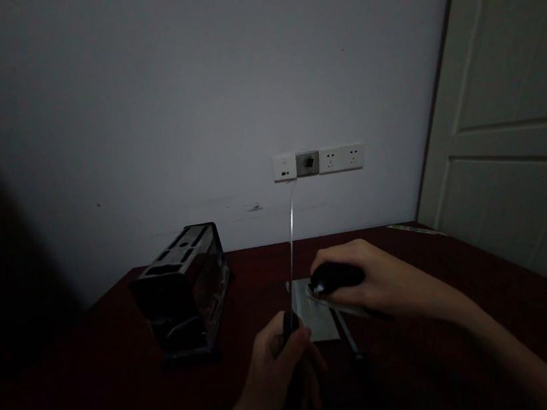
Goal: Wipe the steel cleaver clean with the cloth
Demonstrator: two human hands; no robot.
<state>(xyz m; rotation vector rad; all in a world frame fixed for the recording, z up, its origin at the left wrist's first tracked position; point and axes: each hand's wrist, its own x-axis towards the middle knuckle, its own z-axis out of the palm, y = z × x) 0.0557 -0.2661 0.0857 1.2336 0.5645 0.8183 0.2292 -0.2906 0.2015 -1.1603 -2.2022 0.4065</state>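
Observation:
My left hand (pixel 282 368) is closed round the dark handle of a long knife (pixel 291 249), whose thin blade points up and away toward the wall. My right hand (pixel 379 282) is wrapped over a black rounded object (pixel 336 275) with a pale lower part. That object sits on a small grey flat sheet (pixel 319 323) on the dark red table (pixel 423 346). The blade stands just left of the black object. A thin dark rod (pixel 349 339) lies by the sheet, under my right wrist.
A black toaster (pixel 184 291) stands on the table at the left, close to my left hand. A row of wall sockets and a switch (pixel 318 161) sits above the table. A white door (pixel 520 132) is on the right. The room is dim.

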